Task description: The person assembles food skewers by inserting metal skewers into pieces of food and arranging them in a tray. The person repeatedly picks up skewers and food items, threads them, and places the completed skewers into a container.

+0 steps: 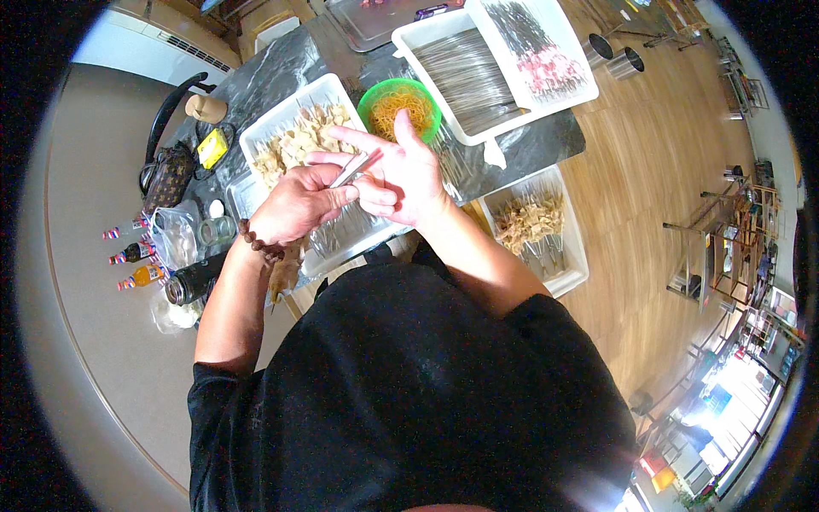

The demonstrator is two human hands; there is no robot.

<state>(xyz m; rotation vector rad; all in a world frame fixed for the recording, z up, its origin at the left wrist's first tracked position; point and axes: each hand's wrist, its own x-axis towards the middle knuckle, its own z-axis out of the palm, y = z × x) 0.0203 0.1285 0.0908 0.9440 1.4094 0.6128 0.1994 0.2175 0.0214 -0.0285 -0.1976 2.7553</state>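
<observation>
My left hand (300, 205), with a brown beaded bracelet at the wrist, pinches a slim silvery metal tool (348, 171), perhaps tweezers. Its far end reaches up to the fingers of my right hand (411, 181). That hand is turned palm up, thumb raised and two fingers stretched to the left, while the others bend in; I see nothing held in it. Both hands are over a white tray (247, 141) of skewered pale, folded food pieces (299, 141). Below them is another tray with metal skewers (341, 235), partly hidden by my hands.
Beyond my hands stands a green bowl (365, 107) of yellow shreds. White bins hold bare metal skewers (465, 77) and pink-tipped skewers (550, 68). Another skewer bin (576, 256) sits lower right. Bottles (141, 276), a glass jar (217, 230) and a black flask (192, 282) are at left.
</observation>
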